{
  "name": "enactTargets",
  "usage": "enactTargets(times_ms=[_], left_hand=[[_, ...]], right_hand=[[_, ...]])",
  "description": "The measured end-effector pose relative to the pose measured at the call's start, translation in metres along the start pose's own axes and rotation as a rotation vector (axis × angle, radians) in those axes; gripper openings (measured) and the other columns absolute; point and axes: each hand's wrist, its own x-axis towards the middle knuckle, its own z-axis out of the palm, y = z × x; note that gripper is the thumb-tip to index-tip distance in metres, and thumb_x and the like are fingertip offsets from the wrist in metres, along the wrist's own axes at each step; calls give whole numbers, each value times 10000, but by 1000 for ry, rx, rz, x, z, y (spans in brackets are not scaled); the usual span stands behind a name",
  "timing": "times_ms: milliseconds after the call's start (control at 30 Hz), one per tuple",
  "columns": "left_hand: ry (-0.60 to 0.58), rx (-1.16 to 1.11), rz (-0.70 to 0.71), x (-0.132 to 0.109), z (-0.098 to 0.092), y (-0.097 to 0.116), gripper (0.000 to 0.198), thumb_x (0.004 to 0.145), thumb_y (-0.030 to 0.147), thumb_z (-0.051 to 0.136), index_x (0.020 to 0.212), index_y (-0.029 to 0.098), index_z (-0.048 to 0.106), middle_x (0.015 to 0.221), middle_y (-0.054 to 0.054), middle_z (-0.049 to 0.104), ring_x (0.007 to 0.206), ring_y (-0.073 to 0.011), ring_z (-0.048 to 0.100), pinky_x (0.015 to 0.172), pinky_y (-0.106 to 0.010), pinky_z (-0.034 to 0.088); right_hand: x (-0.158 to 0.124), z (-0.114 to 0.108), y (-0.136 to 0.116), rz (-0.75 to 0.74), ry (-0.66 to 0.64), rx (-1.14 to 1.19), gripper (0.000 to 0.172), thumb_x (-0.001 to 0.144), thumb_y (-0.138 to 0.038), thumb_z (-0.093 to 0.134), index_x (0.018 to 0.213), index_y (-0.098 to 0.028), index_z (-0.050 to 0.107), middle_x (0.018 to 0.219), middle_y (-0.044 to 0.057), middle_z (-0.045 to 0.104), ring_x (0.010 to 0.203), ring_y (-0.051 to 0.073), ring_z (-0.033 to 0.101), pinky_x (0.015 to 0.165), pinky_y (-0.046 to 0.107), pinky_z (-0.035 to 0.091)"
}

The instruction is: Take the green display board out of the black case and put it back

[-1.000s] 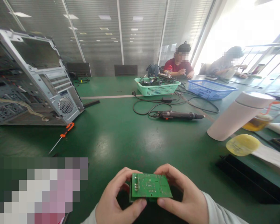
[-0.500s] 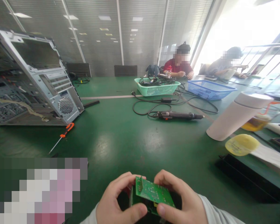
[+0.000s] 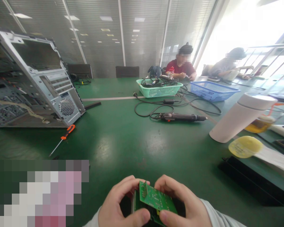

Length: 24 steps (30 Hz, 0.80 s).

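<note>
Holds a green circuit board between both hands, low at centre, above the near part of the green bench. Grips the board's right portion with the right hand, thumb on the near edge, fingers bent over the far side. Grips a dark lower part beneath the board with the left hand, thumb at the near side, fingers curled around the far left. Shows the board tilted, left end raised clear of the lower part. Exposes a small yellow component just beside the right thumb. Cannot confirm contact between board and lower part at the right, behind the right hand.

Includes, at left, an open computer case, with an orange-handled screwdriver just in front and a black strip near its corner. Includes, beyond the hands, a black corded electric screwdriver, and farther back a green basket beside a blue basket. Includes, at right, a pale tumbler, an amber-filled glass vessel behind it, and a long black box. Shows a person in a red top seated at the far side.
</note>
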Motion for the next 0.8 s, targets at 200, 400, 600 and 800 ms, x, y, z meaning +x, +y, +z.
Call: enactTargets(times_ms=[200,400,600,800], left_hand=[[-10,31,27,1,2,5,517,650,677,685,1043,345,743,1057,-35,770,1131,-327,600,1010,-417,432],[-29,40,76,2,4,9,389,732,537,693,1047,315,734,1037,-26,770,1024,-278,658,870,-306,515],[-5,64,76,3,3,8,425,721,578,688,1037,299,747,1033,-45,777,1039,-292,653,933,-346,496],[33,-68,15,-2,2,-4,559,698,690,639,1077,294,748,1096,-72,756,1018,-286,666,891,-327,509]], right_hand=[[2,1,-1,3,-37,44,377,798,-545,586,867,-185,493,738,-3,461,662,153,418,601,266,320],[1,3,1,19,-11,6,310,812,-481,571,860,-183,498,728,3,483,660,155,441,605,269,334],[1,4,-2,26,-11,26,302,803,-470,576,852,-182,499,717,-1,473,651,151,430,604,269,328],[2,7,4,100,5,250,382,799,-545,595,848,-170,537,709,2,517,636,141,456,587,251,339]])
